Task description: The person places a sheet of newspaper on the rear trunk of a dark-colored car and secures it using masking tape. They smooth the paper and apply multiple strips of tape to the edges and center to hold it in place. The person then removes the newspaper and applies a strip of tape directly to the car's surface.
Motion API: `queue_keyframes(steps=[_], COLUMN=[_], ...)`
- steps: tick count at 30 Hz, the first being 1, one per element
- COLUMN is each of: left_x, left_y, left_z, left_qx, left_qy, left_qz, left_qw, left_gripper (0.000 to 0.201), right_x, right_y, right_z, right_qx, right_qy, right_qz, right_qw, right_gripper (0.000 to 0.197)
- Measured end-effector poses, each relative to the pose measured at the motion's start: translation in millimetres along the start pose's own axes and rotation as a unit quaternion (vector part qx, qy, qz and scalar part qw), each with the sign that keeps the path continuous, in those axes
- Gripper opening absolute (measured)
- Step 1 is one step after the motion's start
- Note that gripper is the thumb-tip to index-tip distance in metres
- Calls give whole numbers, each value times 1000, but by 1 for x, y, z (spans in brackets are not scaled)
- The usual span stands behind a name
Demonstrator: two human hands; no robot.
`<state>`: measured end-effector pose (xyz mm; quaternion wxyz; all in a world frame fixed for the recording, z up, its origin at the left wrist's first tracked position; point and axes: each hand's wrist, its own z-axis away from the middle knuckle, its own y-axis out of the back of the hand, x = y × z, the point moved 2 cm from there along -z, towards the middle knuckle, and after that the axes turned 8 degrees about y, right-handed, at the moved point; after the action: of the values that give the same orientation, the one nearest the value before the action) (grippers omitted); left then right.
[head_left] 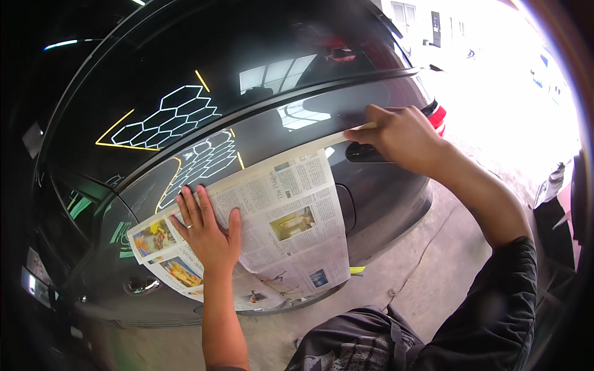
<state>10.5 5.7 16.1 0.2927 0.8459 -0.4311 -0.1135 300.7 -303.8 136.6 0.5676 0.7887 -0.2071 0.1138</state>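
A printed newspaper sheet [301, 191] hangs against the side of a dark grey car [260, 127], its upper edge lined with a pale strip of masking tape [339, 137]. My left hand [209, 230] lies flat on the left part of the sheet, fingers spread, pressing it to the panel. Past the sheet's upper right corner, my right hand [399, 137] is closed in a pinch on the tape, which stretches from its fingers to the paper. Whether a roll sits inside that hand is hidden. Right by this hand is a dark door handle [365, 153].
Above run the car's dark windows [185, 68], reflecting hexagonal lights. A red tail light [437, 119] marks the right end. Another door handle [142, 285] is at lower left. Beneath lies a concrete floor [414, 266] with a crack; a bright opening is at upper right.
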Motion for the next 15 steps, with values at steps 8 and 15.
queue_keyframes(steps=[8, 15], left_x=[22, 67], left_y=[-3, -14], left_z=[5, -1], left_qx=[2, -18], left_qy=[-12, -21], left_qz=[-23, -27], left_qw=[1000, 999], left_gripper=[85, 87], right_x=[-2, -8], right_y=[-16, -18], right_z=[0, -5], right_qx=[46, -6], right_qy=[39, 32], right_qz=[107, 118], right_qw=[992, 992], right_gripper=[43, 42])
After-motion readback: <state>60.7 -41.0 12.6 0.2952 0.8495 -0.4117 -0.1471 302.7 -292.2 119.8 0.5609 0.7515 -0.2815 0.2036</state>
